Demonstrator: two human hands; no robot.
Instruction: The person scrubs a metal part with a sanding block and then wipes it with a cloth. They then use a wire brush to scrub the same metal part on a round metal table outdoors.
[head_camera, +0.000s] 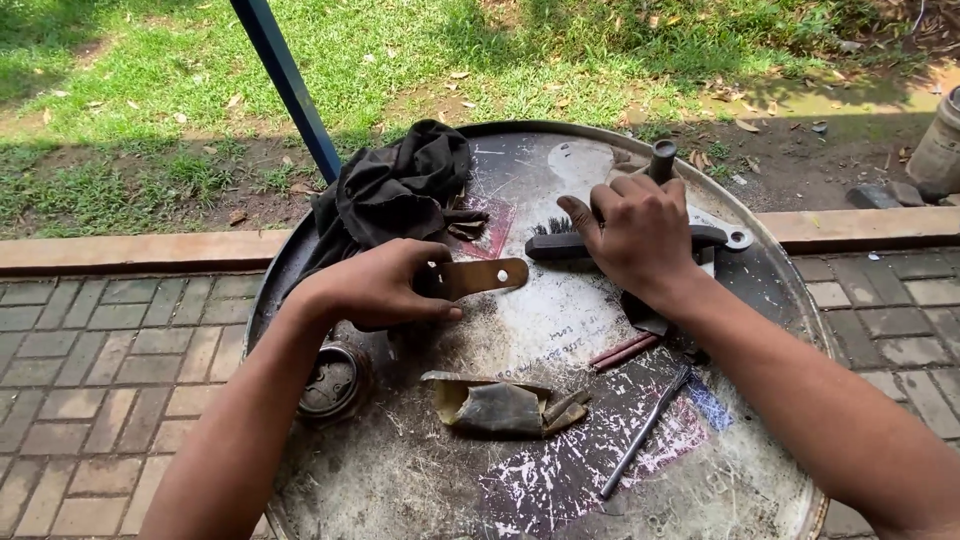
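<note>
1. Fingers of the left hand (385, 285) curl around one end of a flat brown metal strip (480, 277), thumb underneath and pressed to it, so the strip is pinned low over the drum top (400, 470) near the middle of the frame; its free end, with small holes in it, sticks out to the right
2. Fingers of the right hand (635, 235) close over the dark handle of a wire brush (625, 243), right of centre; the thumb points left toward the bristles, which show just past it. The grip looks like a scrubbing hold, with the brush lying flat on the drum and its far end, with a hanging hole, poking out to the right
3. Strip and brush are near each other but apart, the strip's tip just below the bristles
4. A crumpled black cloth (390, 190) sits at the upper left of the drum, touching the left hand's knuckles
5. Below the strip lies a torn, folded scrap of worn material (505, 405), and a thin metal rod (645, 430) lies slantwise at lower right
6. A round rusty cap (333, 380) sits at the drum's left edge, under the left forearm
7. A blue pole (285, 85) rises at upper left, over grass (500, 60); brick paving (90, 360) surrounds the drum
</note>
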